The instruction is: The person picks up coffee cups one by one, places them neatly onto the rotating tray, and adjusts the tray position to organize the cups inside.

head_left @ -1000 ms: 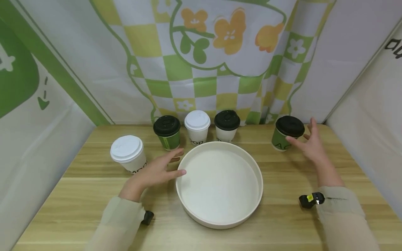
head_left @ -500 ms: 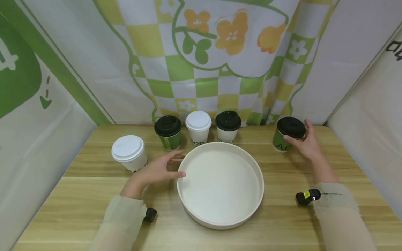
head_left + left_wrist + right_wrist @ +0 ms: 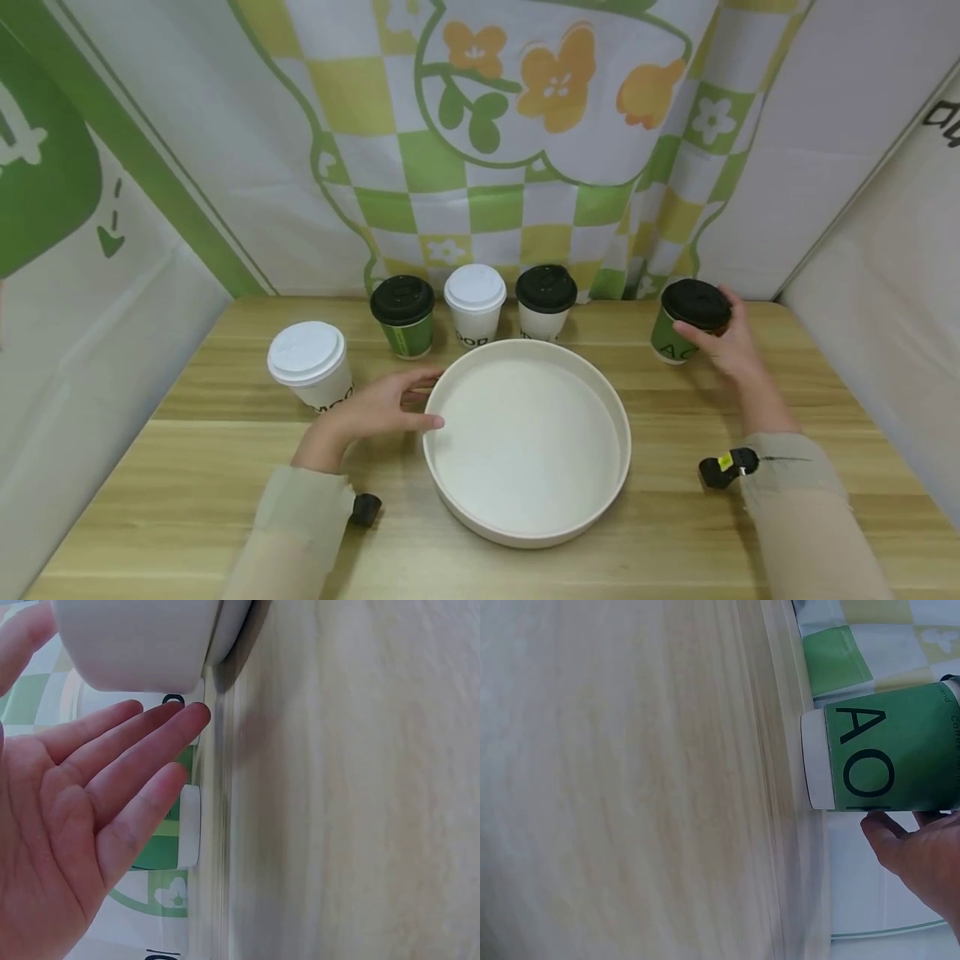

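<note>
At the back right my right hand [image 3: 735,342] is curled round a green paper coffee cup [image 3: 665,337] with a black lid, thumb across its front and fingers behind it. In the right wrist view, fingertips [image 3: 881,829] lie against the side of the green cup [image 3: 900,754], which stands upright on the table. My left hand [image 3: 378,404] is at the left rim of a round cream tray [image 3: 525,533], its thumb tip over the rim. The left wrist view has its fingers [image 3: 146,754] fairly straight, just beside the tray's outer wall [image 3: 139,645].
Behind the tray stand a green cup [image 3: 408,337] with black lid, a white cup [image 3: 475,321] with white lid and a white cup [image 3: 542,322] with black lid. Another white-lidded cup [image 3: 322,387] is left of my left hand. A checked curtain [image 3: 495,200] hangs behind the wooden table [image 3: 187,500].
My right hand has moved left and closed in round the green cup, its fingers now against it. The left hand has lowered slightly at the tray's rim.
</note>
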{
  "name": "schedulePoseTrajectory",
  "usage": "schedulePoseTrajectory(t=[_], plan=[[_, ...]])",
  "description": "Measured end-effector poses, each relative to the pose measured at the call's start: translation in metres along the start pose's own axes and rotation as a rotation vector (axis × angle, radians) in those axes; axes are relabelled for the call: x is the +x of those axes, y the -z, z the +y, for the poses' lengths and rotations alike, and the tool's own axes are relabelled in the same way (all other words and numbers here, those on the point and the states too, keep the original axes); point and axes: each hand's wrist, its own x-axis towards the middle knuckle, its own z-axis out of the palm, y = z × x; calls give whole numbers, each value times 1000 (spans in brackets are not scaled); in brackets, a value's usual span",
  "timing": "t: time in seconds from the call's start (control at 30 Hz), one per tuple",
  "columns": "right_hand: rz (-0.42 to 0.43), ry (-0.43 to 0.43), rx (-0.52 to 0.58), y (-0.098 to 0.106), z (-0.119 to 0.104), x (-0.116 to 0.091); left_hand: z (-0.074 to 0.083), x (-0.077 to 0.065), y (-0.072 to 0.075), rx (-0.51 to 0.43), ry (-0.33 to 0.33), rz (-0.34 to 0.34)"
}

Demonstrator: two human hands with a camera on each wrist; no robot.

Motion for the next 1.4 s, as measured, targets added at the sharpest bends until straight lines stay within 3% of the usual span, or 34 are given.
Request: schedulePoseTrajectory(t=[0.2,0.43,0.67,0.97,1.4], plan=[[24,22,-4,-2,-1,1,1,1,0,-11,4,-2],[13,-4,-94,-6,0,3,0,-3,3,-29,5,-12],[-4,-44,-107,-1,3,2,-3,-1,1,-34,-6,-35],[-10,-42,-189,-3,-1,1,-2,-1,2,-39,-1,-39],[-23,17,-113,-4,-22,-2,-2,1,5,-85,-15,-86]])
